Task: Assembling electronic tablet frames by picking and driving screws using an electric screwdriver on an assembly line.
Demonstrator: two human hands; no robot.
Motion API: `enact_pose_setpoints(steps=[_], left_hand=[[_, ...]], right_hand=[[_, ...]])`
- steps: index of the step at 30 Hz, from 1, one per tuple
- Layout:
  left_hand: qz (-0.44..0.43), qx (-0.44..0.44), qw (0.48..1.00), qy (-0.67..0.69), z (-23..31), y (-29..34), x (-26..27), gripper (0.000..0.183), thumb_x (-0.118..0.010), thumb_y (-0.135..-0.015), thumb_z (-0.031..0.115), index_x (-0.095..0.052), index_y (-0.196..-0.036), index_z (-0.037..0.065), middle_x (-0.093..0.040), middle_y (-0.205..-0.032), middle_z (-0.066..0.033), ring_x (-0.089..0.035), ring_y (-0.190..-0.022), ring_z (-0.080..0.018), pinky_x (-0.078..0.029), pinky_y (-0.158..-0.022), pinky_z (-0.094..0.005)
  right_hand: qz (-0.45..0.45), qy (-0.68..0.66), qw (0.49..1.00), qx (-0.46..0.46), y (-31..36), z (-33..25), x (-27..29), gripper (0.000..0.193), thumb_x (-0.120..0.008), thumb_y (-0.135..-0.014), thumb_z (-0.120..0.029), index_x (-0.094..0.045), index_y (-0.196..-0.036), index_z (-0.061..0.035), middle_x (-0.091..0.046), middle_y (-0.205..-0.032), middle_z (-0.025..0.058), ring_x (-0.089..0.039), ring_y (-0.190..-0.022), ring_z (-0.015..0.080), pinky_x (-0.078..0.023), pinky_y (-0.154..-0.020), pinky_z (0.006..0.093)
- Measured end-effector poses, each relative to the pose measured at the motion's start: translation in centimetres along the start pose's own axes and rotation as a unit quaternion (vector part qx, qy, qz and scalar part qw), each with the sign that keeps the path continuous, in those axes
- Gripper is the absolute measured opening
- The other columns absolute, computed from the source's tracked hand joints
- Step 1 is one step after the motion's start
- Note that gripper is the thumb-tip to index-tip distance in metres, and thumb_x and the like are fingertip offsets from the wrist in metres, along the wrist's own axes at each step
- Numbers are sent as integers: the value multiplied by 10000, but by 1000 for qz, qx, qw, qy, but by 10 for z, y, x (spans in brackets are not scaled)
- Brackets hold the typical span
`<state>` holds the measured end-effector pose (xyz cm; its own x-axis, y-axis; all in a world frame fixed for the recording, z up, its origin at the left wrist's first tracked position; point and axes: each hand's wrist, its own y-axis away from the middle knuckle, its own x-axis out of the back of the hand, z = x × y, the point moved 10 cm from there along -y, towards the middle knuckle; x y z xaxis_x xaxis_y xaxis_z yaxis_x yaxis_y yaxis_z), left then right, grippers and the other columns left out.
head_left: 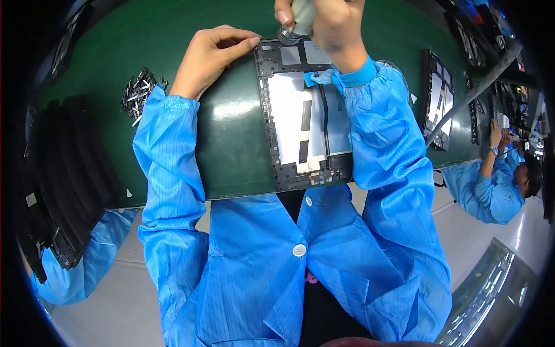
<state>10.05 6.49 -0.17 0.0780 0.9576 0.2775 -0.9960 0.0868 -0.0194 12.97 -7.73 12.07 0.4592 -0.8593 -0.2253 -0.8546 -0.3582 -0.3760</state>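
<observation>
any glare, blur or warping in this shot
Head view: bright glare on the green table left of the opened device; head view: the table's near edge bows from fisheye distortion; head view: the right hand looks slightly blurred, perhaps by motion.

Shiny metallic panel (287,110) — smooth, glossy tabletop (234,159)

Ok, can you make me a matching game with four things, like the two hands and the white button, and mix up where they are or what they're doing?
Things:
1. Left hand
2. Right hand
3. Pile of small parts
4. White button

Places and states:
A. Holding a pale tool with a metal end
B. On the front of the blue coat
C. Fingertips at the upper left corner of the flat device
D. Heaped on the green table

Right pairs: 1-C, 2-A, 3-D, 4-B.
</observation>
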Motion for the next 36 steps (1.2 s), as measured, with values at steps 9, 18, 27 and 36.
enact_pose_setpoints(steps=[9, 18, 27, 36], left_hand=[[10, -112, 991, -67, 4, -1, 2, 212, -751, -883, 181, -764, -1021, 21, -698, -911, -65, -650, -790, -164, -513, -726, -295], [17, -180, 980, -79, 15, 0, 2, 207, -737, -885, 186, -768, -1021, 33, -743, -920, -105, -697, -800, -199, -543, -748, -312], [-18, -127, 987, -95, 9, 0, -3, 240, -684, -927, 152, -733, -1083, -24, -742, -1013, -120, -686, -898, -192, -530, -855, -304], [-26, -114, 989, -88, 5, -1, -3, 251, -673, -941, 159, -727, -1092, -34, -736, -1034, -127, -683, -915, -191, -528, -859, -303]], right_hand=[[-21, -19, 1000, 2, -13, 33, -27, 84, -627, -944, -82, -633, -928, 0, -658, -765, 72, -581, -511, 111, -450, -456, 244], [-19, 0, 1000, 3, -9, 42, -16, 97, -615, -954, -94, -615, -968, 2, -664, -792, 91, -576, -509, 115, -444, -446, 242], [29, 16, 999, 4, -8, 42, -9, 121, -619, -956, -123, -619, -976, -4, -660, -794, 86, -579, -509, 122, -442, -416, 248], [22, 9, 1000, -5, -6, 44, -14, 126, -622, -956, -127, -608, -988, -6, -657, -802, 94, -583, -508, 126, -437, -406, 250]])
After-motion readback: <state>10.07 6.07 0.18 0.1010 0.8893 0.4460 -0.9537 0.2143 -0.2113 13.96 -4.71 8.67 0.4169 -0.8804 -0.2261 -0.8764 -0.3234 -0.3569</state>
